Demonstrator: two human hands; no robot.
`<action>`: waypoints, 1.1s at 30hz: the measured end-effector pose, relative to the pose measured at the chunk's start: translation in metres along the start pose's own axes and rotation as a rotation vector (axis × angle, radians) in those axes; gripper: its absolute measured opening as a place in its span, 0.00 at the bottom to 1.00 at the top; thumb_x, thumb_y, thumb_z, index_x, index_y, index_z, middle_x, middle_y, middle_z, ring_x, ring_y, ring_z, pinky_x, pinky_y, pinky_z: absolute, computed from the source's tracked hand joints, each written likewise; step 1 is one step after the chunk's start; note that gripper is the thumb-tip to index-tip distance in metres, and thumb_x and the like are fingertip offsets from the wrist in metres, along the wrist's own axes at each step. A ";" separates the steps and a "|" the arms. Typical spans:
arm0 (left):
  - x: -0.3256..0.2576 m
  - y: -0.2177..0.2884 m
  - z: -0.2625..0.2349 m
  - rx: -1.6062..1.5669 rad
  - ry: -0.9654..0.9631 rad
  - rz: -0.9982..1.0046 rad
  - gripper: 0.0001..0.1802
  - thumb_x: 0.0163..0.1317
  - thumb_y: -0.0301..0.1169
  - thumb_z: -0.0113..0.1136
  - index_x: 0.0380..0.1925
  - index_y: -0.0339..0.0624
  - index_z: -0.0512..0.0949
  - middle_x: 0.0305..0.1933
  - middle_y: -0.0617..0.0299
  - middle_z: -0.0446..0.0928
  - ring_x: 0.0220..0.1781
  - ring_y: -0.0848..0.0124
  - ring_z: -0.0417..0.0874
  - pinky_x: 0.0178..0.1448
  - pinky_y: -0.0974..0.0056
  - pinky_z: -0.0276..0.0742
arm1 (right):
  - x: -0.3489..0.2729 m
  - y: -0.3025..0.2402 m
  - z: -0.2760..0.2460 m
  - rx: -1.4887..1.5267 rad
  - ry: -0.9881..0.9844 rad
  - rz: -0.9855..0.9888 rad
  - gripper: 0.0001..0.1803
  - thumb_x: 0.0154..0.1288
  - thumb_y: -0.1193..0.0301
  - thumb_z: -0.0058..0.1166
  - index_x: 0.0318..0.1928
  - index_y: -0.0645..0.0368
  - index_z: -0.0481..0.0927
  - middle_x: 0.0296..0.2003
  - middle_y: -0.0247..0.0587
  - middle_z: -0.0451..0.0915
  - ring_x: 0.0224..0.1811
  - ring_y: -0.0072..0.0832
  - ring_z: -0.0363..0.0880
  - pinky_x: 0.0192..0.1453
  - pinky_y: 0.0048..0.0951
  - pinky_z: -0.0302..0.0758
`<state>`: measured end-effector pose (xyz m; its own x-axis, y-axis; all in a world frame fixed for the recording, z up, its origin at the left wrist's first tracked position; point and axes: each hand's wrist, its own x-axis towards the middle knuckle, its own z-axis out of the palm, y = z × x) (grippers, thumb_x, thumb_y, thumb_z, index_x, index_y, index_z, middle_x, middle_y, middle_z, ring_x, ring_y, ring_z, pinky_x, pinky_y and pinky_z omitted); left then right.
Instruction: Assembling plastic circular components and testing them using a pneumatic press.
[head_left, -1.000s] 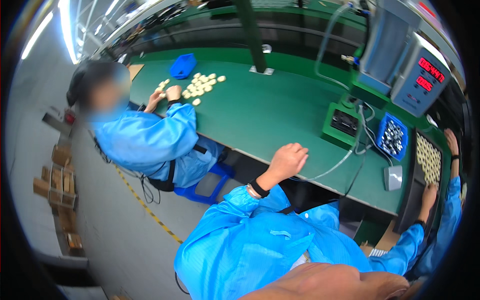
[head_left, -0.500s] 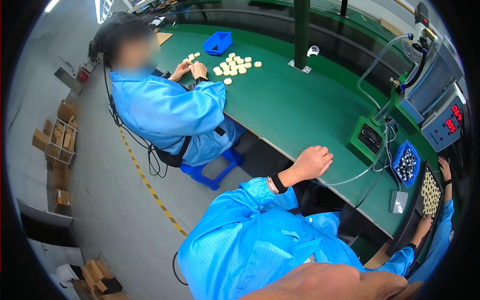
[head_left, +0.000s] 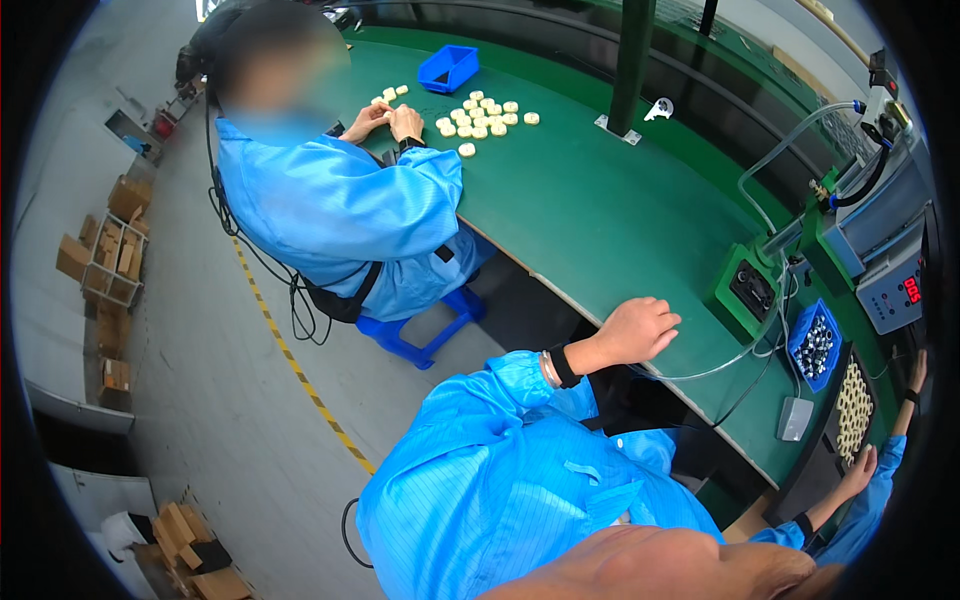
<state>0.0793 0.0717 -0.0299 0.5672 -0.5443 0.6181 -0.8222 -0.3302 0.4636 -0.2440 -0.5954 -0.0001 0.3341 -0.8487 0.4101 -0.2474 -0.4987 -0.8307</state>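
Cardboard boxes [head_left: 108, 250], brown and flat, stand in a wire rack by the far left wall, and more brown cartons [head_left: 185, 538] lie heaped on the floor at the lower left. A yellow and black striped line [head_left: 300, 372] runs slantwise along the grey floor between them and the green surface [head_left: 590, 210]. The person's left hand [head_left: 640, 330] rests on the near edge of that surface, fingers curled under in a loose fist with nothing seen in it and a black band on the wrist. The right hand [head_left: 860, 472] sits low at the right rim, just beside a dark tray of pale round pieces [head_left: 852, 410]; I cannot tell whether it is spread or closed. A small blue bin of dark parts [head_left: 815, 345] stands just above the tray, next to a green box [head_left: 745, 290] with a clear hose [head_left: 780, 165]. Behind them is a grey unit with a red lit display [head_left: 905, 290]. Farther along, a co-worker in a blue coat [head_left: 330, 220] sits on a blue stool [head_left: 420, 335], both hands at scattered cream pieces [head_left: 485, 115] near another blue bin [head_left: 447, 68].
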 end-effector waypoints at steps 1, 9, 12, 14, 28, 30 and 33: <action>-0.002 -0.005 -0.003 -0.029 -0.031 -0.058 0.12 0.54 0.32 0.64 0.39 0.42 0.81 0.32 0.59 0.75 0.33 0.61 0.79 0.37 0.58 0.76 | -0.047 -0.092 0.043 0.050 0.014 -0.029 0.22 0.70 0.65 0.53 0.59 0.64 0.73 0.49 0.39 0.78 0.43 0.21 0.76 0.43 0.23 0.71; 0.041 -0.020 -0.031 -0.364 -0.246 -0.187 0.21 0.54 0.33 0.64 0.50 0.43 0.78 0.35 0.59 0.80 0.29 0.67 0.83 0.36 0.60 0.78 | -0.242 -0.251 0.163 0.472 -0.446 -0.343 0.15 0.68 0.77 0.47 0.54 0.66 0.73 0.49 0.43 0.74 0.33 0.19 0.71 0.34 0.18 0.69; 0.065 -0.009 -0.052 -0.395 -0.178 -0.113 0.26 0.54 0.34 0.67 0.54 0.41 0.75 0.36 0.60 0.80 0.28 0.70 0.83 0.34 0.63 0.78 | -0.287 -0.296 0.213 0.588 -0.618 -0.428 0.17 0.64 0.71 0.52 0.51 0.67 0.72 0.48 0.52 0.73 0.30 0.22 0.71 0.31 0.21 0.71; 0.083 0.013 -0.068 -0.870 -0.406 -0.271 0.32 0.52 0.36 0.70 0.57 0.39 0.73 0.39 0.61 0.80 0.29 0.74 0.82 0.34 0.68 0.77 | -0.307 -0.324 0.238 0.835 -0.724 -0.379 0.21 0.62 0.65 0.56 0.50 0.67 0.71 0.45 0.54 0.72 0.29 0.24 0.71 0.31 0.21 0.72; 0.125 -0.003 -0.040 -0.422 -0.599 0.345 0.12 0.50 0.37 0.70 0.28 0.42 0.81 0.24 0.60 0.78 0.26 0.62 0.81 0.29 0.60 0.74 | -0.312 -0.339 0.280 1.201 -1.030 -0.053 0.21 0.55 0.64 0.62 0.44 0.66 0.74 0.40 0.55 0.76 0.24 0.24 0.75 0.23 0.19 0.73; 0.154 -0.006 -0.056 -0.575 -0.509 0.132 0.09 0.53 0.34 0.69 0.30 0.41 0.83 0.28 0.58 0.80 0.29 0.64 0.82 0.32 0.62 0.76 | -0.301 -0.340 0.275 1.228 -1.042 0.012 0.21 0.54 0.66 0.63 0.44 0.66 0.74 0.39 0.56 0.76 0.26 0.25 0.77 0.25 0.21 0.75; 0.202 -0.039 -0.045 -0.397 -0.214 0.082 0.08 0.55 0.30 0.67 0.33 0.39 0.83 0.30 0.59 0.81 0.31 0.70 0.82 0.36 0.65 0.77 | -0.287 -0.336 0.272 1.311 -1.135 0.109 0.20 0.53 0.69 0.63 0.43 0.68 0.76 0.39 0.59 0.77 0.27 0.26 0.78 0.29 0.23 0.77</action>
<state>0.2282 0.0090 0.1058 0.4436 -0.7172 0.5374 -0.7583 0.0193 0.6516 -0.0098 -0.1361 0.0590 0.9292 -0.0440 0.3671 0.3391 0.4972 -0.7987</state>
